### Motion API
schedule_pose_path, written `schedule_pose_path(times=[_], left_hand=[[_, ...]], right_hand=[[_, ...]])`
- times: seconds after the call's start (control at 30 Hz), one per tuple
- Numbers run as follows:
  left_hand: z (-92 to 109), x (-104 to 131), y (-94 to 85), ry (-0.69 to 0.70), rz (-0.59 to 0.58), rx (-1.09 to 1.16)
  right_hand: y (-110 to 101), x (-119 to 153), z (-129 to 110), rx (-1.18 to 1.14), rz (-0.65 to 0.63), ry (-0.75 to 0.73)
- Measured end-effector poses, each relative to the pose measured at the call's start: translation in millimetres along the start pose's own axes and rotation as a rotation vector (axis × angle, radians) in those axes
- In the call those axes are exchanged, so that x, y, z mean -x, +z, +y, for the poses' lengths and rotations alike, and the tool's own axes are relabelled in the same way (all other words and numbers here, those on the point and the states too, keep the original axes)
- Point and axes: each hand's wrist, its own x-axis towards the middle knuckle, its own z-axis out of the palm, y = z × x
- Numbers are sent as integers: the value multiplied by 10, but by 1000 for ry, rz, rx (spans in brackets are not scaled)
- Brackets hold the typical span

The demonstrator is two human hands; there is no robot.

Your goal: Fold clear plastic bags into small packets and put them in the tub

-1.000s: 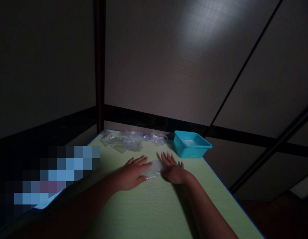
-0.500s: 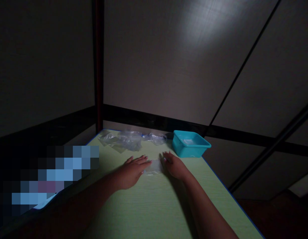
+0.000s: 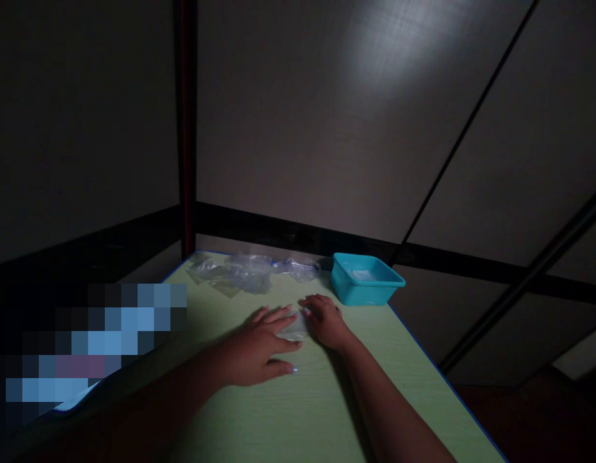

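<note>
Our left grip [image 3: 259, 346] spreads open; whether our right grip [image 3: 326, 325] pinches the thin, clear plastic sheet [image 3: 296, 330], we cannot tell. We should smooth evenly.

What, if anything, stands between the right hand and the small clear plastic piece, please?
Nothing visible does: the right hand is at the right side of the small clear plastic piece, the left hand at its left. The turquoise tub and other crumpled plastic lie farther back.
</note>
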Motion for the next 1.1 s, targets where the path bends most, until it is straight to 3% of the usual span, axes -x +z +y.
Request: schedule_pose_path(times=[0.4, 0.63, 0.83, 1.1], left_hand=[[-36, -4, 57, -17, 30, -30], [-112, -2, 112, -29, 58, 4], [-122, 0, 102, -91, 42, -62], [-52, -23, 30, -106, 107, -79]], right_hand=[[5, -2, -70, -95, -104, 62], [39, -11, -67, -87, -236, -28], [33, -1, -71, -46, -265, -40], [26, 1, -65, -38, -230, 1]])
